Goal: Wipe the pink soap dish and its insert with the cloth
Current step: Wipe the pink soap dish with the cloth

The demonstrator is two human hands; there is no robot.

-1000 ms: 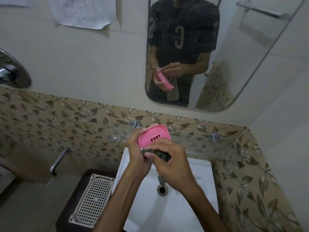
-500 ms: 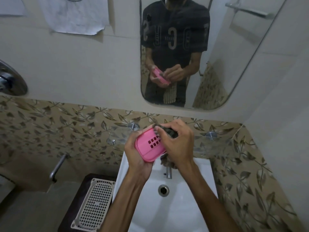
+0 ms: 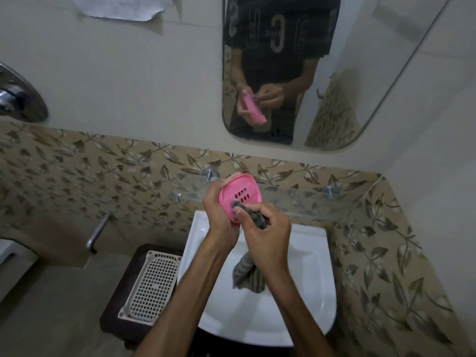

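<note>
**Mid-wipe, dish underside up**

Gripping the pink soap dish point(image 3: 239, 195) in the left hand point(image 3: 219, 217), slotted face turned up, above the sink point(image 3: 309, 292). Clenched around the cloth point(image 3: 253, 220) in the right hand point(image 3: 268, 235), pressing a bunched end against the dish's near edge. Probably partway through: insert not visible, seemingly left to wipe.

one head-worn wide-angle camera looks forward and down, close over the white ceramic basin point(image 3: 296, 318) toward the rounded wall mirror point(image 3: 373, 73).
</note>
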